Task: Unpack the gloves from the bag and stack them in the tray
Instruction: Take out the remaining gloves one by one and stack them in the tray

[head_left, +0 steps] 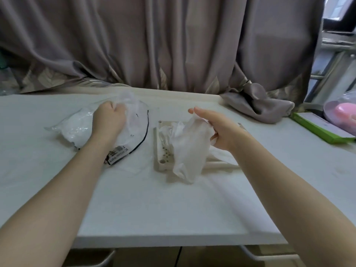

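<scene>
A clear plastic bag [77,128] with a black-edged opening and white gloves inside lies on the white table [134,205], left of centre. My left hand [109,118] rests on the bag, its fingers closed on a thin clear glove [131,105] at the bag's mouth. A cream tray [160,155] with small holes sits at the centre. My right hand [217,130] holds a translucent white glove [188,151] that hangs over the tray's front part. More crumpled gloves [167,132] lie in the tray.
A grey curtain [173,45] hangs behind the table, with a bunched fold [258,105] lying on the table's back right. A green-edged box [321,128] and a pink object under clear plastic [342,112] are at the far right. The table's front edge [173,241] is near me.
</scene>
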